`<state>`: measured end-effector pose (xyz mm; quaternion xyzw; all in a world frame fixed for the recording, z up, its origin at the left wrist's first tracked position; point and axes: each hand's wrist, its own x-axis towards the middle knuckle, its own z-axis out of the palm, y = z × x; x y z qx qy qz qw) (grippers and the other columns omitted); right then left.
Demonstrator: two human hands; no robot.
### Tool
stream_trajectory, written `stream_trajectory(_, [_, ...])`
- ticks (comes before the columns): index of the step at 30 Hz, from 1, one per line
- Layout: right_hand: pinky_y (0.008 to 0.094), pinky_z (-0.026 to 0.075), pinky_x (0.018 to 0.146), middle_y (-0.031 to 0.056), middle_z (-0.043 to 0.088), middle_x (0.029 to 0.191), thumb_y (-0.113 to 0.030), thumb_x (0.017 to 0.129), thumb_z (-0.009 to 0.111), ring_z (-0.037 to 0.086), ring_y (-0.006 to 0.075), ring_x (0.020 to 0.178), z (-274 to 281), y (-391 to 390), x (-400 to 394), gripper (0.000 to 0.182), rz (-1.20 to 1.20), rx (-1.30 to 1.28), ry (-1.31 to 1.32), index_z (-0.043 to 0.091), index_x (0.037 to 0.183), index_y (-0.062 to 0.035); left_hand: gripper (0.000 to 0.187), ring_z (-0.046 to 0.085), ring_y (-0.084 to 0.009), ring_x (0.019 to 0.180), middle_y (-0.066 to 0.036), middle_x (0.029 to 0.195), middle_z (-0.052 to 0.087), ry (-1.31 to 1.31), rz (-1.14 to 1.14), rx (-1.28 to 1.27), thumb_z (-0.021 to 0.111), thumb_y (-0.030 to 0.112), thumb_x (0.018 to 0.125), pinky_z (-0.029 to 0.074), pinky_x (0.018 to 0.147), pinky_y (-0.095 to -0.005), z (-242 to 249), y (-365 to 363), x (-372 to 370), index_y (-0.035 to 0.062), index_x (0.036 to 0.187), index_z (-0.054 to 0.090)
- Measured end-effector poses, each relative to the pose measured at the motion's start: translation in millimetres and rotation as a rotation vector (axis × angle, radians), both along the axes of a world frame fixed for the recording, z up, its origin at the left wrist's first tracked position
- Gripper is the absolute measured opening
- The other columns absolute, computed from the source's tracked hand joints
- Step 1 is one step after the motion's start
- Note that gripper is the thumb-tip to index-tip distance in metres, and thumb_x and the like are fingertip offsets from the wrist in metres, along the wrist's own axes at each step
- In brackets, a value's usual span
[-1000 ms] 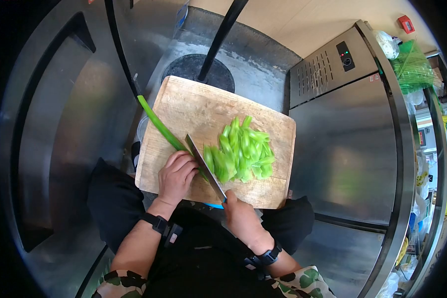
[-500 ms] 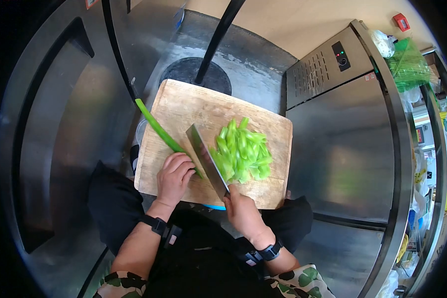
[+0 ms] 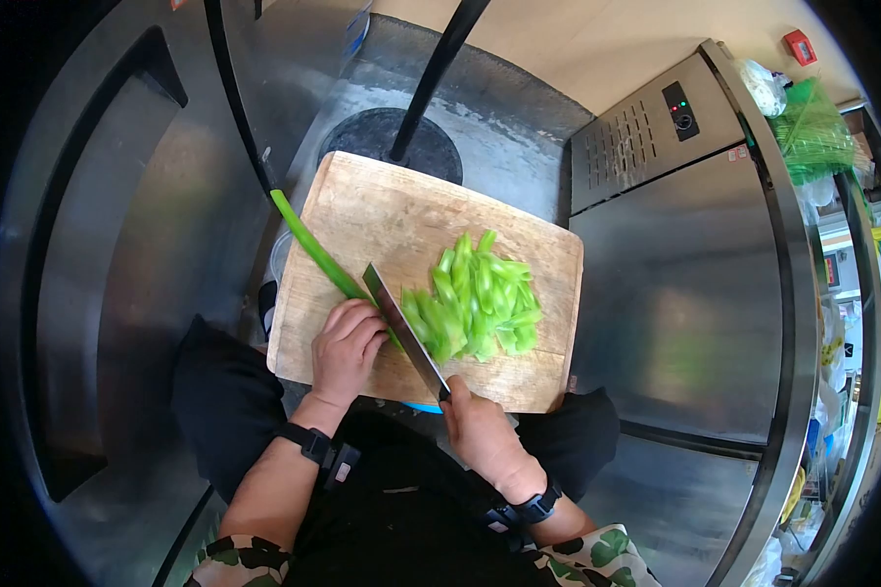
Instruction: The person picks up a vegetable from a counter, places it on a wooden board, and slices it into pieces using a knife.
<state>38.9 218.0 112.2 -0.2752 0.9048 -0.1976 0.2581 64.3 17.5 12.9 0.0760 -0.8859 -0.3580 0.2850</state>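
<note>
A long green stalk point(image 3: 315, 249) lies slantwise on the left part of the wooden cutting board point(image 3: 362, 201), its upper end jutting past the board's edge. My left hand point(image 3: 346, 354) grips the stalk's lower part with curled fingers. In my right hand point(image 3: 483, 435) is the handle of a knife; its wide blade point(image 3: 406, 333) lies right beside my left fingertips, against the stalk. Right of the blade is a pile of light green slices point(image 3: 480, 298). The stalk's lower end is partly hidden by my fingers and the blade.
The board rests over my knees. A metal cabinet point(image 3: 685, 284) stands on the right, with bags point(image 3: 812, 127) on a shelf beyond it. A steel door point(image 3: 166, 245) is at the left. Behind the board are a dark round lid point(image 3: 362, 137) and a black pole point(image 3: 439, 78).
The knife has moved slightly left and down, closer to my left fingers. More slices lie against the blade's right side. My left hand has barely moved.
</note>
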Motion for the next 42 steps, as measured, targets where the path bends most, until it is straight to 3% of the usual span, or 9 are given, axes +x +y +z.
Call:
stream_trajectory(7, [0.0569, 0.048, 0.063, 0.0288, 0.063, 0.073, -0.013, 0.096, 0.054, 0.062, 0.0486, 0.071, -37.9, -14.3, -11.4, 0.023, 0.006, 0.003, 0.026, 0.043, 0.112, -0.0003, 0.017, 0.061, -0.0274, 0.104, -0.004, 0.098, 0.065, -0.006, -0.007, -0.018, 0.074, 0.006, 0.071, 0.052, 0.086, -0.0377, -0.1, -0.7, 0.1, 0.0078, 0.086, 0.068])
stream_trajectory(16, [0.0531, 0.049, 0.064, 0.0286, 0.063, 0.077, -0.010, 0.095, 0.058, 0.062, 0.0486, 0.076, -28.5, -5.6, -16.0, 0.026, -0.103, -0.170, 0.014, 0.045, 0.115, 0.0000, 0.019, 0.059, -0.0300, 0.106, -0.006, 0.100, 0.065, -0.006, -0.018, 0.095, 0.075, 0.003, 0.070, 0.049, 0.091, -0.0406, -1.7, -11.6, -2.6, 0.0058, 0.087, 0.068])
stream_trajectory(19, [0.0562, 0.049, 0.062, 0.0285, 0.063, 0.074, -0.015, 0.098, 0.053, 0.062, 0.0489, 0.071, -11.6, -6.1, -13.5, 0.020, -0.061, -0.126, 0.013, 0.043, 0.108, -0.0001, 0.019, 0.058, -0.0309, 0.106, -0.007, 0.099, 0.064, -0.007, -0.027, 0.095, 0.075, 0.003, 0.070, 0.048, 0.092, -0.0414, -2.7, -13.2, -2.8, 0.0054, 0.087, 0.068])
stream_trajectory(31, [0.0551, 0.052, 0.064, 0.0270, 0.065, 0.081, -0.013, 0.097, 0.052, 0.064, 0.0471, 0.073, 9.9, -11.1, -10.9, 0.019, 0.024, 0.079, -0.051, 0.042, 0.108, -0.0014, 0.018, 0.057, -0.0318, 0.108, -0.007, 0.097, 0.064, -0.004, 0.004, 0.050, 0.075, 0.005, 0.070, 0.047, 0.093, -0.0419, -3.2, -12.1, -3.5, 0.0058, 0.086, 0.068])
stream_trajectory(34, [0.0579, 0.047, 0.062, 0.0286, 0.062, 0.071, -0.013, 0.097, 0.054, 0.061, 0.0498, 0.070, 1.6, -8.6, -12.4, 0.019, 0.016, 0.008, -0.041, 0.043, 0.107, -0.0015, 0.017, 0.057, -0.0319, 0.108, -0.007, 0.097, 0.065, -0.011, 0.009, 0.052, 0.075, 0.005, 0.070, 0.047, 0.094, -0.0420, -1.7, -12.0, -3.9, 0.0056, 0.086, 0.068])
stream_trajectory(42, [0.0560, 0.048, 0.066, 0.0293, 0.062, 0.075, -0.012, 0.094, 0.058, 0.061, 0.0497, 0.075, -31.9, -29.9, -32.4, 0.025, 0.009, -0.039, -0.027, 0.046, 0.111, 0.0015, 0.018, 0.058, -0.0296, 0.107, -0.006, 0.099, 0.065, -0.005, 0.005, 0.030, 0.075, 0.004, 0.071, 0.049, 0.091, -0.0399, -1.7, -14.4, -2.8, 0.0062, 0.088, 0.069])
